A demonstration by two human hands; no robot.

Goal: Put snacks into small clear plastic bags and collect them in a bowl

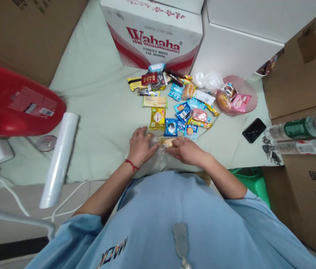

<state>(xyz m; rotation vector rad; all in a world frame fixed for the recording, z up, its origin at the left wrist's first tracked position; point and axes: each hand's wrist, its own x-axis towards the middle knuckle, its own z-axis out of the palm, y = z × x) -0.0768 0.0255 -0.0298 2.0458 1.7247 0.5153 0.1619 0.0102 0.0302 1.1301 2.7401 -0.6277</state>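
Note:
Close to the table's front edge, a snack in a clear wrapper (166, 142) lies between my two hands. My left hand (141, 145) has its fingers closed on the crinkled left end of the wrapper. On the other side, my right hand (185, 150) grips the right part, its fingers covering that end. Just beyond them are a dark blue snack packet (171, 127) and a yellow snack packet (157, 118). Several more blue packets (183, 112) and a pink packet (199, 115) are heaped behind to the right.
A Wahaha carton (155, 37) stands behind the snacks. A pink bowl (251, 93) holds more snacks at right, near a black phone (254, 130), keys (271, 153) and plastic bottles (300, 127). Left are a plastic film roll (59, 160) and a red container (20, 101).

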